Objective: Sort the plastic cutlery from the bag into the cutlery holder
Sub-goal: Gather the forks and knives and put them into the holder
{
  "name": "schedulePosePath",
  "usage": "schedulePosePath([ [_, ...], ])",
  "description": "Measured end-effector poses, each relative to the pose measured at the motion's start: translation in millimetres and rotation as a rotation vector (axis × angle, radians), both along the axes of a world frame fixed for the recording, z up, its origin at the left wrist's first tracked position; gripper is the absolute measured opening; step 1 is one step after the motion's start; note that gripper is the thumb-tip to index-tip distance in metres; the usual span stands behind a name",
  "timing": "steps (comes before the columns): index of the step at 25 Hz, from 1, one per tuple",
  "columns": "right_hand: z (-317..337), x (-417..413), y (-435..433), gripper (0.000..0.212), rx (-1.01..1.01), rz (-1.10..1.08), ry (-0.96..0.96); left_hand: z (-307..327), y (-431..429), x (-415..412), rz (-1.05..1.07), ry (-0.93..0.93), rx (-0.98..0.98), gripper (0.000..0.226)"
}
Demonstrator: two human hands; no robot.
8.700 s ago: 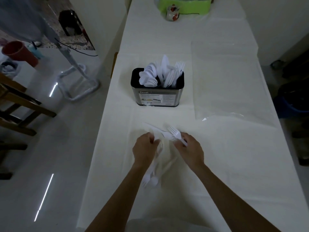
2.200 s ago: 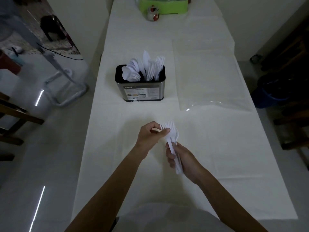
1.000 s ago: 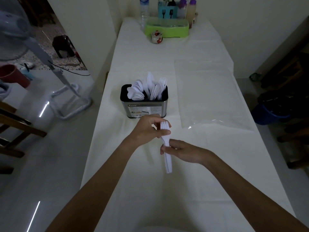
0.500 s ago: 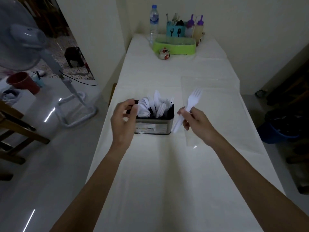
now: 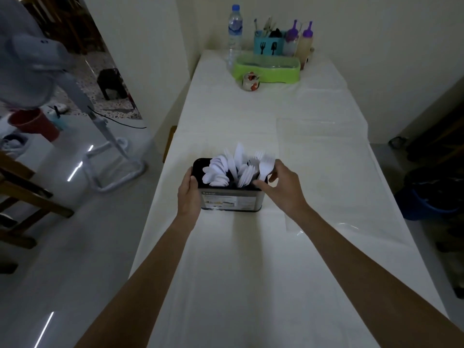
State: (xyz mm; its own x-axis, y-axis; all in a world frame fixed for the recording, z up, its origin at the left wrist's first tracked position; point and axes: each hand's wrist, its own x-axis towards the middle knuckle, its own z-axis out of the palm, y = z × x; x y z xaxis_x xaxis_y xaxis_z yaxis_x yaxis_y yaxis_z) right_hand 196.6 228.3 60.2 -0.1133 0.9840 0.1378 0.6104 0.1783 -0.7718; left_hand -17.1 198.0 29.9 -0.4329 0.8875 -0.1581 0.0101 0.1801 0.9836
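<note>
A black and metal cutlery holder (image 5: pixel 231 199) stands on the white table (image 5: pixel 251 272), full of white plastic spoons (image 5: pixel 217 172), knives and forks. My left hand (image 5: pixel 188 194) grips its left end. My right hand (image 5: pixel 283 189) is at its right end, thumb and fingers pinched around the stem of a white fork (image 5: pixel 266 166) whose handle is down inside the holder's right compartment. The clear plastic bag (image 5: pixel 326 172) lies flat to the right of the holder.
At the far end stand a green tray (image 5: pixel 266 69), a water bottle (image 5: pixel 234 28), a teal utensil caddy (image 5: pixel 268 43), two sauce bottles and a small jar (image 5: pixel 249 81). A standing fan (image 5: pixel 75 101) is on the floor left, a blue bucket (image 5: pixel 424 199) right.
My right hand carried the fork from beside the holder into its right compartment. My left hand closed onto the holder's left end. The view tilted up towards the far end of the table.
</note>
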Motion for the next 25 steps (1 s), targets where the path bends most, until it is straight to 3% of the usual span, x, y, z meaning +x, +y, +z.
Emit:
schedulePosePath([
  [4, 1.8, 3.4, 2.9, 0.037, 0.011, 0.066, -0.115, -9.8, -0.7, -0.5, 0.01, 0.026, 0.037, 0.04],
  [8, -3.0, 2.5, -4.5, 0.036, 0.036, 0.092, -0.035, -9.5, -1.3, 0.0, 0.018, 0.015, 0.033, 0.041],
  [11, -3.4, 0.0, -16.5, 0.039, 0.163, 0.084, -0.006, -9.8, -1.8, -1.1, 0.005, 0.034, 0.036, 0.041],
  [13, -6.8, -0.2, -27.7, 0.043, 0.235, 0.119, -0.086, -10.9, -1.0, -0.7, 0.007, 0.031, 0.038, 0.041],
  [20, 2.8, 0.1, -41.7, 0.059, 0.151, 0.234, -0.208, -6.8, -11.9, -0.4, 0.029, -0.004, -0.028, 0.04],
  [25, 7.4, 39.4, -70.5, 0.06, 0.08, 0.143, -0.201, -23.9, -75.8, 42.4, 0.166, -0.08, -0.095, 0.04],
])
